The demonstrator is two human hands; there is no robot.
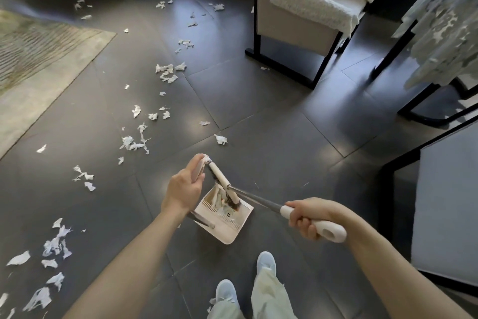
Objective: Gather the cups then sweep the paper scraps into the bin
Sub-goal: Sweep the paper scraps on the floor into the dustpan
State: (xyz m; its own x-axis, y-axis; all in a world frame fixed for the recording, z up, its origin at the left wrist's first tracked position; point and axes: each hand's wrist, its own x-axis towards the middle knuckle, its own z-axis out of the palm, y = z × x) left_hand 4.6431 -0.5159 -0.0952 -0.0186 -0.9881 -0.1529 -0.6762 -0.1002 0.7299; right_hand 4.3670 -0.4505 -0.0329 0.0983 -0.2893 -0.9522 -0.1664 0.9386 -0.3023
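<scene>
Right hand point(307, 218), nearest me, curls round the broom's point(328, 229) white grip, its bristles in the dustpan point(227, 227). Left hand point(185, 186) grips the dustpan's upright handle. I see paper scraps point(134, 143) littering the floor point(258, 101) left and far, a few inside the pan.

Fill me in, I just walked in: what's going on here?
A person is sweeping up. The left hand grips the dustpan handle; the right hand grips the broom, whose head sits in the dustpan with a few scraps. Many more lie on the floor to the left. No bin shows.
</scene>
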